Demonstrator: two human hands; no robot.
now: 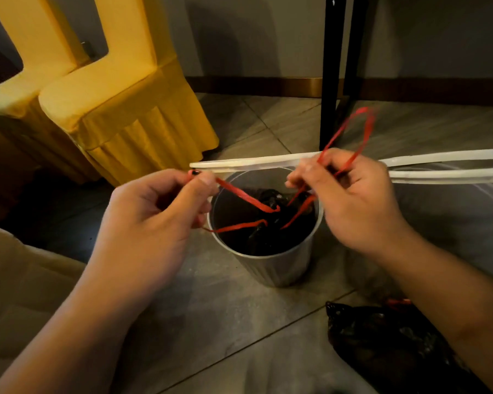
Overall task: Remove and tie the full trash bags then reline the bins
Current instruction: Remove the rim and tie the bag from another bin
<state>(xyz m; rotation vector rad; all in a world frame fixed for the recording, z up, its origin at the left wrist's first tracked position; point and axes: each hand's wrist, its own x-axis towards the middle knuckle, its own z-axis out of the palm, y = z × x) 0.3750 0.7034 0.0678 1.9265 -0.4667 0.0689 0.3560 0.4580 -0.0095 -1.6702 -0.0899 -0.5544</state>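
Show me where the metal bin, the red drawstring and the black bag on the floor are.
metal bin (282, 268): head view, front of its outer wall.
red drawstring (245, 197): head view, strand crossing the bin's mouth.
black bag on the floor (387, 345): head view, middle of its crumpled surface.

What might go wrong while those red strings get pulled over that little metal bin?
The thin red drawstrings, stretched between the left hand and right hand, might snap or rip the black bag. The bag sits inside the metal bin, so a hard pull may tip it over. The loop at the right hand could snag on the white strips.
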